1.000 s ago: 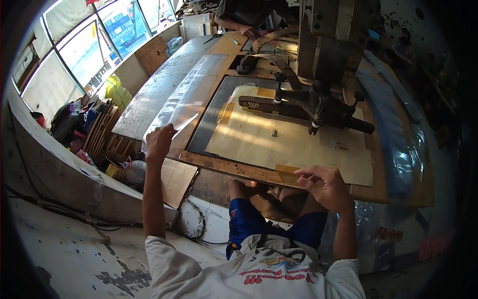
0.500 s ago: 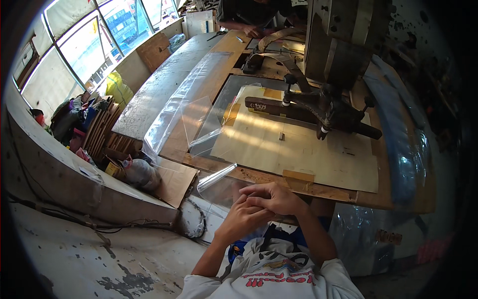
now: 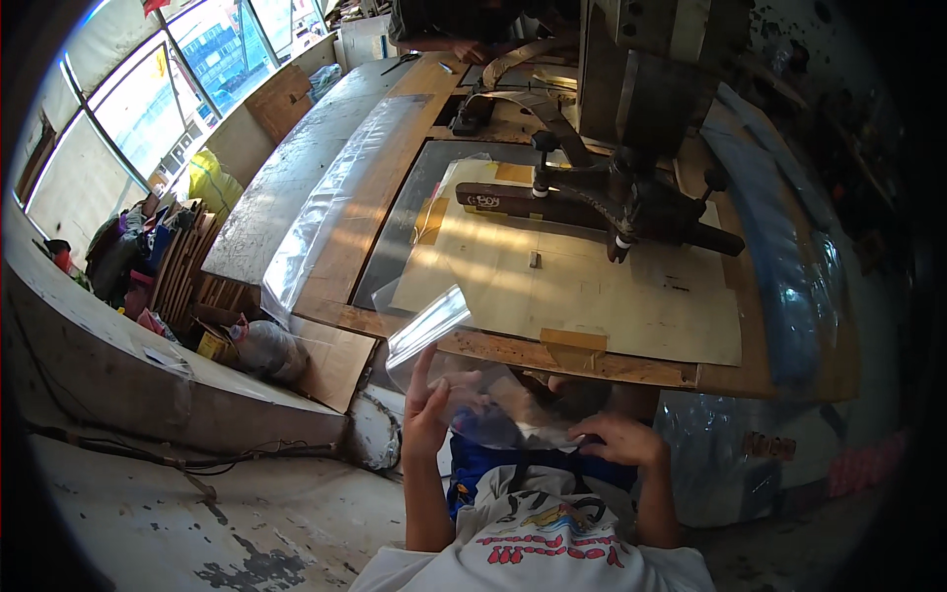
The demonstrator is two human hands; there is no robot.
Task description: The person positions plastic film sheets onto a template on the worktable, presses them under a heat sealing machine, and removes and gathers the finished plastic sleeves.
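Clear plastic film (image 3: 464,380) hung in the lower middle of the frame, just below the near edge of the desk (image 3: 612,367), held between both hands. Its upper corner curled into a glossy roll left of centre, above the left hand (image 3: 426,414). That hand stood upright with fingers raised against the sheet's left side, its grip pinching the film's edge. The right hand (image 3: 619,439) sat lower and to the right, knuckles up, its grip clenched on the film's lower right edge. Between the two hands the sheet sagged over the person's lap, blurring the blue shorts behind it.

Above the film, a pale flat board (image 3: 592,286) lay on the desk, with a dark metal press arm (image 3: 631,202) reaching across it in the upper middle of the frame. A long strip of clear plastic (image 3: 335,197) ran along the desk's left side toward the upper left. Stacked cardboard (image 3: 182,266) stood at the left of the frame, below the windows (image 3: 148,109). Another person's hand (image 3: 464,49) rested at the far end of the desk, at the top.
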